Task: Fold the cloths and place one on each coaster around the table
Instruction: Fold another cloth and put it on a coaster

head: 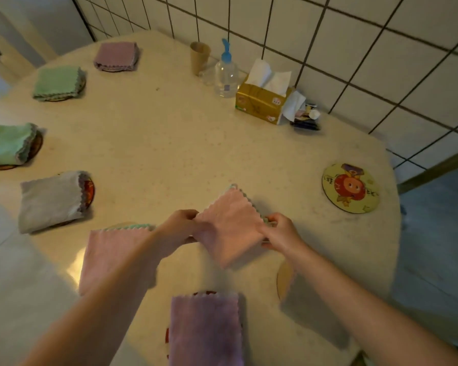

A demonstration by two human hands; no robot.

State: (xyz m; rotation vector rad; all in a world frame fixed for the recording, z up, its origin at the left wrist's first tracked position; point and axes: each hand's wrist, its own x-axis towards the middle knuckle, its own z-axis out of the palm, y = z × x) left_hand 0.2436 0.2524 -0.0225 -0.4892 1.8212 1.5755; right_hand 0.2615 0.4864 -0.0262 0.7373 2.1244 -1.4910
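Note:
Both my hands hold a folded pink cloth (229, 224) just above the table's near middle. My left hand (179, 228) pinches its left corner and my right hand (280, 231) pinches its right corner. A round coaster with a red cartoon figure (351, 188) lies bare at the right. Another coaster (284, 282) shows partly under my right forearm. Folded cloths lie on coasters around the left and near side: purple (117, 56), green (57, 83), green (7, 145), grey (50, 200), pink (111, 256) and purple (205, 328).
Along the tiled wall at the back of the beige table (169, 143) stand a brown cup (199, 58), a clear pump bottle (225, 72), a yellow tissue box (262, 100) and some small items (304, 117). The table's right edge drops to a blue floor.

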